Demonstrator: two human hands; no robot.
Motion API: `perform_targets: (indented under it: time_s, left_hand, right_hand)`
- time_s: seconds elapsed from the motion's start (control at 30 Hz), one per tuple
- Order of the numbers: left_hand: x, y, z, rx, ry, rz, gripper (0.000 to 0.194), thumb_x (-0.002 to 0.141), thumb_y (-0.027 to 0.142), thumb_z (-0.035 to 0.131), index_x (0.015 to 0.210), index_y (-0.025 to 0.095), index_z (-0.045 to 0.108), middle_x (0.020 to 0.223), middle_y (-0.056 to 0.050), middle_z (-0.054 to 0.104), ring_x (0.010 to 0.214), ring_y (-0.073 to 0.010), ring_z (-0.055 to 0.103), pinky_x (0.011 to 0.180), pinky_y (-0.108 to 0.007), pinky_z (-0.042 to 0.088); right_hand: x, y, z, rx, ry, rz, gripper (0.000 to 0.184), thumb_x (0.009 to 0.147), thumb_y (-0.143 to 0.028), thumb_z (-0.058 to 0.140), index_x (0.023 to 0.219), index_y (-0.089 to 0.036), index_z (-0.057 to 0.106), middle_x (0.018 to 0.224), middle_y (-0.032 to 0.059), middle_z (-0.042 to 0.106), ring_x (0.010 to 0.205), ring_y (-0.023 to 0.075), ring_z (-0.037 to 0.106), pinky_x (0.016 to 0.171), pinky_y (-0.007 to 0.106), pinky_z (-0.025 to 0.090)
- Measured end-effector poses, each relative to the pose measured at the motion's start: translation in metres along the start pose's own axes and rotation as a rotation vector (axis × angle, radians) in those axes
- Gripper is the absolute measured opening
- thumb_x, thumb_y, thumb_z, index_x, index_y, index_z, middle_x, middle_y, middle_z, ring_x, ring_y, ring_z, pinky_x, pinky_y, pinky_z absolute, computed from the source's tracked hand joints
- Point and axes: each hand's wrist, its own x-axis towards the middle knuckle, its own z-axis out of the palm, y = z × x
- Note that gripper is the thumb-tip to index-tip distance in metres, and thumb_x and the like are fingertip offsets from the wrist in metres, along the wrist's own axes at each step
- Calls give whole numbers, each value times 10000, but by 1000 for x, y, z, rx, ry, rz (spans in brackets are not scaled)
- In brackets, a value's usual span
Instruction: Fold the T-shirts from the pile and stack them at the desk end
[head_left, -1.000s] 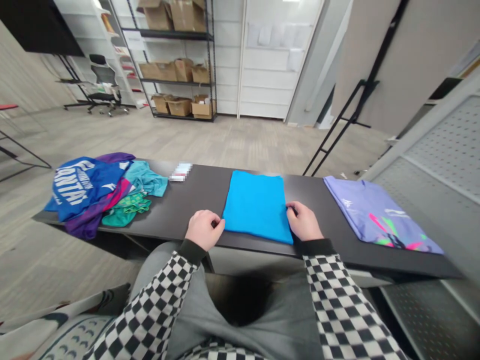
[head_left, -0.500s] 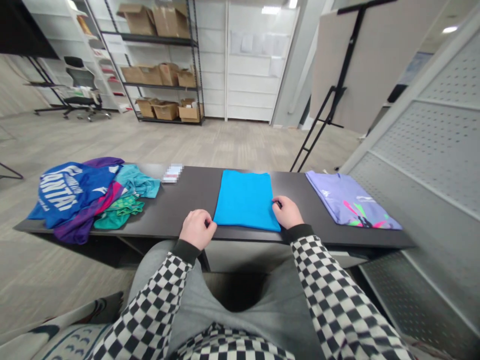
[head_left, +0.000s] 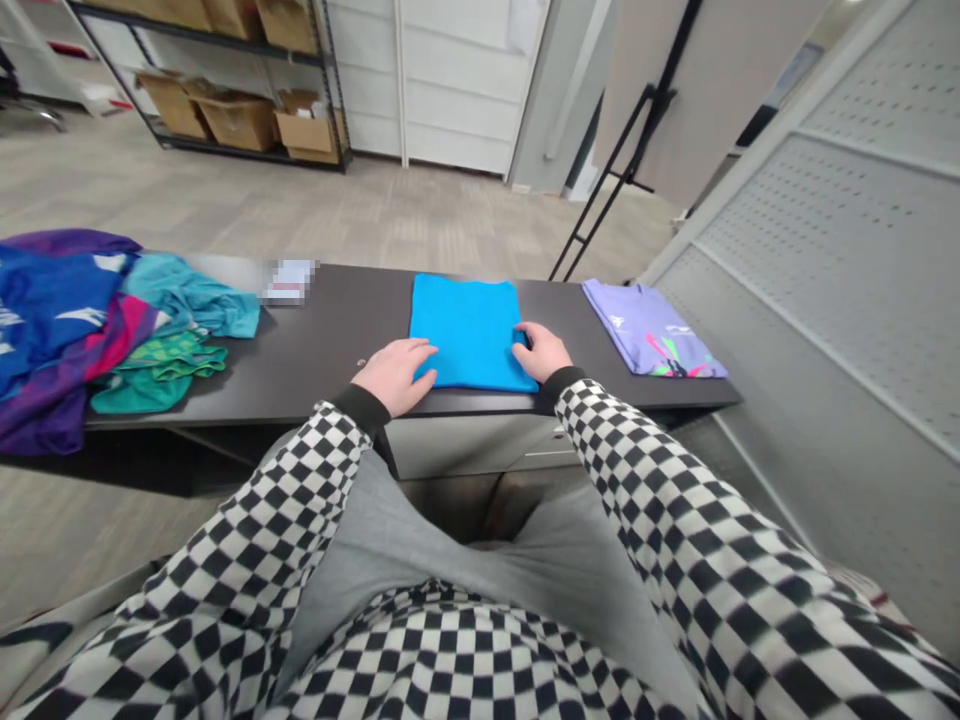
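Observation:
A bright blue cloth folded into a neat rectangle, looking like a T-shirt [head_left: 469,330], lies flat on the dark table [head_left: 330,350] in front of me. My left hand [head_left: 397,375] rests at its near left corner, fingers apart and touching the cloth's edge. At the right edge is my right hand [head_left: 541,350], with thumb and fingers spread apart against the fabric. Neither hand lifts the cloth. To the right lies a folded lavender T-shirt [head_left: 652,335] with pink and green print.
A loose heap of blue, purple, teal and green clothes [head_left: 97,320] covers the table's left end. A small blurred white card-like item [head_left: 290,281] lies near the far edge. A perforated grey partition [head_left: 825,260] stands at the right, and shelves with cardboard boxes [head_left: 240,120] beyond.
My view has tilted down and shifted right. The left hand's fingers have opened and moved onto the blue cloth's left edge. My right hand's fingers have spread at the right edge.

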Motion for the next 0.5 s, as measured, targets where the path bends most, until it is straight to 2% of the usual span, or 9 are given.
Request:
perform_targets:
  time_s: [0.17,0.5]
  left_hand:
    - [-17,-5,4,5,-67,-41,572,1079,497,535,1511,174,726,1701,-155,610,1596,-376,548,1372,-599,395]
    - [-21,6,4,65,-29,-78,560,1065,479,531,1503,201,743,1687,-126,631,1579,-366,575,1373,-571,398]
  right_hand:
    - [0,-3,-1,-13,-8,1,564,944,-349,618,1470,-181,736,1514,151,746,1386,386,696,1253,557,518]
    - [-4,0,-1,7,-2,-41,522,973,-352,584,1438,-181,749,1466,157,763,1329,378,712,1219,541,536]
